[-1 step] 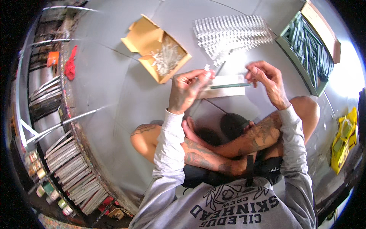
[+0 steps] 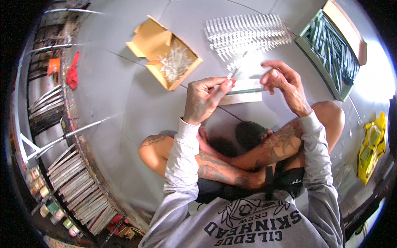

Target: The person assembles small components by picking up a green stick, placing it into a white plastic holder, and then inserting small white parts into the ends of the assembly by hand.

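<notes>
My left hand (image 2: 206, 96) is closed in a pinch, with a small white piece (image 2: 229, 76) showing at the fingertips. A slim dark green stick (image 2: 247, 90) spans the gap between my hands, over a white block or strip (image 2: 248, 98). Its left end meets my left fingers, and I cannot tell whether they touch it. At the stick's other end my right hand (image 2: 285, 82) is raised, fingers apart and nothing visible in them. Beyond my hands, rows of small white pieces (image 2: 248, 31) lie spread on the grey floor.
An open cardboard box (image 2: 165, 78) of clear and white pieces stands ahead on the left. A green box (image 2: 326, 78) full of dark green sticks is at the right. Shelving (image 2: 82, 186) lines the left side. A yellow bag (image 2: 372, 149) lies far right. My crossed legs (image 2: 231, 165) are close below.
My right fingers have spread from a looser curl near the stick's end. My left fingertips have dipped slightly, and less of the white piece shows. The whole view has shifted a little.
</notes>
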Available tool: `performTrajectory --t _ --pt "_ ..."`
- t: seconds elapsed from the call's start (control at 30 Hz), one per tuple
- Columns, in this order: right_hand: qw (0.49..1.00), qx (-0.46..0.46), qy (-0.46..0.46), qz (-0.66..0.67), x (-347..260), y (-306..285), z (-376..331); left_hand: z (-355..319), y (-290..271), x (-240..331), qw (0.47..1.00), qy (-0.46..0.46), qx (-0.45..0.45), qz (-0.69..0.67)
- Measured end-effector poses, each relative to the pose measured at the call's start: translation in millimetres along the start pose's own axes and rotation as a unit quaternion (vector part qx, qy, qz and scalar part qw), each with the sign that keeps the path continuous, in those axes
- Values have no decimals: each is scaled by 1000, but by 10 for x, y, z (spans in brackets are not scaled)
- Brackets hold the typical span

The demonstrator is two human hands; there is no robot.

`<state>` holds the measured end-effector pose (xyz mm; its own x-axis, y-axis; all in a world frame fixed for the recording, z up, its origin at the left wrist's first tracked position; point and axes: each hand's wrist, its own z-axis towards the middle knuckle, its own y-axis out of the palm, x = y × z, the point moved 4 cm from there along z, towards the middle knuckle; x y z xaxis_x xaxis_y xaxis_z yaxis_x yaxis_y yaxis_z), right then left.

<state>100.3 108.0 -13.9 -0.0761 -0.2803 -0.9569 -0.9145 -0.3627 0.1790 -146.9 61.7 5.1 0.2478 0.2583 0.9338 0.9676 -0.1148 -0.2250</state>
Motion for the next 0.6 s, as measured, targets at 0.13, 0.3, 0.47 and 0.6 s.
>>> performTrajectory --t 0.13,0.3,0.47,0.6 --pt "993 -19 31 116 -8 -38 -10 2 301 205 851 316 96 408" --pt "996 -8 7 86 68 -127 -13 18 333 158 800 402 157 417" --pt "998 -8 -6 62 40 -92 -9 38 283 96 962 188 128 153" --pt "999 -2 -6 48 41 -84 -2 85 406 -111 984 109 69 -122"
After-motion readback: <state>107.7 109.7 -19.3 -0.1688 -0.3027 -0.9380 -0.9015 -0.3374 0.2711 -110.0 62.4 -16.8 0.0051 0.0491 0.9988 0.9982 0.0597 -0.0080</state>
